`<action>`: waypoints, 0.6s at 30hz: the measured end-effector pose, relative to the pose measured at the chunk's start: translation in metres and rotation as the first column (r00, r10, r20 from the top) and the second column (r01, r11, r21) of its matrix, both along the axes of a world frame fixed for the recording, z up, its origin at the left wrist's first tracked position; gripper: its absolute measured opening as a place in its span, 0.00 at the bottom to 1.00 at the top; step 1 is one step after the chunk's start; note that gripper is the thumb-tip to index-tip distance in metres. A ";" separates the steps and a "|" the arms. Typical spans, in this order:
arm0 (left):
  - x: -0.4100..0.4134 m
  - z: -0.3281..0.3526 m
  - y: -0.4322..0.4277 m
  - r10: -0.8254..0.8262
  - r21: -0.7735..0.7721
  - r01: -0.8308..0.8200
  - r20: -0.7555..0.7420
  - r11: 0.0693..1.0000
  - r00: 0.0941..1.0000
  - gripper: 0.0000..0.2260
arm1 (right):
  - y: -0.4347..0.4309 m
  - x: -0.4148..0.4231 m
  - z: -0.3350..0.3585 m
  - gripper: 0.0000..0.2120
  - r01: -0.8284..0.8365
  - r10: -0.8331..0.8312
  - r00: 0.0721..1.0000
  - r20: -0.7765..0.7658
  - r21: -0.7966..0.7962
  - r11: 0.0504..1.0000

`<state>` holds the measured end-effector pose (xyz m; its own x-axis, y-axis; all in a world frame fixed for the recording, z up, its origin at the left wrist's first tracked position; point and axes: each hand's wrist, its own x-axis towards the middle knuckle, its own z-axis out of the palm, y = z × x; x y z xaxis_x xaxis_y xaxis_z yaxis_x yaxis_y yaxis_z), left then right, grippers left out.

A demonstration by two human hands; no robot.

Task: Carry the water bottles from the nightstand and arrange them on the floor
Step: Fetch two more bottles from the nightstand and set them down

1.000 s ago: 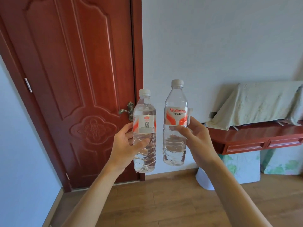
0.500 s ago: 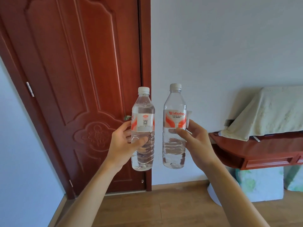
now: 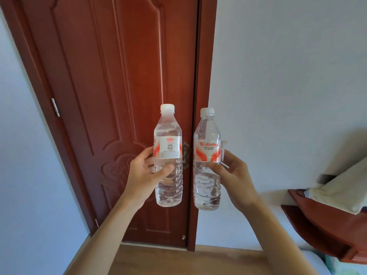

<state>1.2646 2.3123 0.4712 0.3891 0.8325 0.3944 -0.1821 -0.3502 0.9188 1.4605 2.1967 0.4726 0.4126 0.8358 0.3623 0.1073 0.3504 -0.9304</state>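
Two water bottles, both upright, side by side with a gap between them, held up in the air in front of you. Your left hand (image 3: pixel 145 175) wraps the left bottle (image 3: pixel 168 155) at mid-body, thumb across the front below the label. Your right hand (image 3: pixel 232 175) grips the right bottle (image 3: pixel 207 159) the same way, "Wahaha" label facing you. Behind them: red-brown door (image 3: pixel 119 96) and white wall (image 3: pixel 278 76). Wooden floor (image 3: pixel 178 261) below; neither bottle rests on it. Red desk (image 3: pixel 317 231) with a pale cloth (image 3: pixel 347 185) at far right.

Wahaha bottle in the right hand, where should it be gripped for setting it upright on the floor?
Probably grip the Wahaha bottle around its waist, at the lower edge of the label, coming from the right as the right hand does. It is upright, and this grip leaves the base clear to land flat.
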 end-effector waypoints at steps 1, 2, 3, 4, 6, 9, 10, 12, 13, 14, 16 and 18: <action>0.002 -0.002 0.007 0.020 -0.003 -0.020 0.003 1.000 1.000 0.28 | 0.009 0.005 -0.002 0.20 -0.012 0.012 1.000 0.000 -0.003 1.000; 0.003 -0.004 0.013 0.040 -0.007 -0.040 0.003 0.999 0.999 0.27 | 0.017 0.008 -0.004 0.20 -0.022 0.022 1.000 -0.001 -0.006 1.000; 0.003 -0.006 0.019 0.058 -0.009 -0.058 -0.003 0.998 0.998 0.26 | 0.026 0.010 -0.007 0.21 -0.033 0.033 0.999 -0.006 -0.009 0.999; 0.002 -0.007 0.024 0.072 -0.009 -0.072 -0.012 0.997 0.997 0.26 | 0.035 0.011 -0.010 0.20 -0.045 0.045 0.999 -0.011 -0.014 0.999; -0.001 -0.011 0.036 0.102 -0.008 -0.102 -0.023 0.995 0.995 0.25 | 0.054 0.012 -0.015 0.16 -0.070 0.070 0.998 -0.008 -0.025 0.997; -0.006 -0.018 0.056 0.136 -0.020 -0.136 -0.030 0.990 0.990 0.25 | 0.081 0.007 -0.021 0.17 -0.114 0.114 0.993 0.008 -0.034 0.993; -0.008 -0.021 0.063 0.141 -0.023 -0.141 -0.035 0.990 0.989 0.25 | 0.090 0.004 -0.022 0.18 -0.124 0.125 0.992 0.014 -0.039 0.992; -0.011 -0.027 0.078 0.147 -0.030 -0.148 -0.039 0.989 0.988 0.25 | 0.109 -0.001 -0.023 0.20 -0.137 0.138 0.990 0.020 -0.053 0.989; -0.012 -0.029 0.086 0.150 -0.030 -0.151 -0.039 0.988 0.988 0.24 | 0.118 -0.003 -0.022 0.21 -0.146 0.147 0.989 0.020 -0.057 0.988; -0.012 -0.030 0.095 0.152 -0.029 -0.153 -0.042 0.988 0.987 0.23 | 0.128 -0.004 -0.021 0.21 -0.153 0.154 0.988 0.020 -0.059 0.986; -0.013 -0.032 0.116 0.153 -0.024 -0.154 -0.047 0.988 0.987 0.23 | 0.150 -0.006 -0.020 0.21 -0.150 0.151 0.988 0.021 -0.059 0.987; -0.014 -0.034 0.139 0.154 -0.018 -0.155 -0.039 0.988 0.987 0.25 | 0.175 -0.008 -0.020 0.20 -0.148 0.148 0.989 0.007 -0.052 0.988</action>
<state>1.2507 2.4513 0.4376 0.2694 0.8917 0.3638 -0.0929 -0.3519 0.9314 1.4528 2.3720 0.4527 0.2792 0.9048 0.3214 0.0674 0.3154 -0.9466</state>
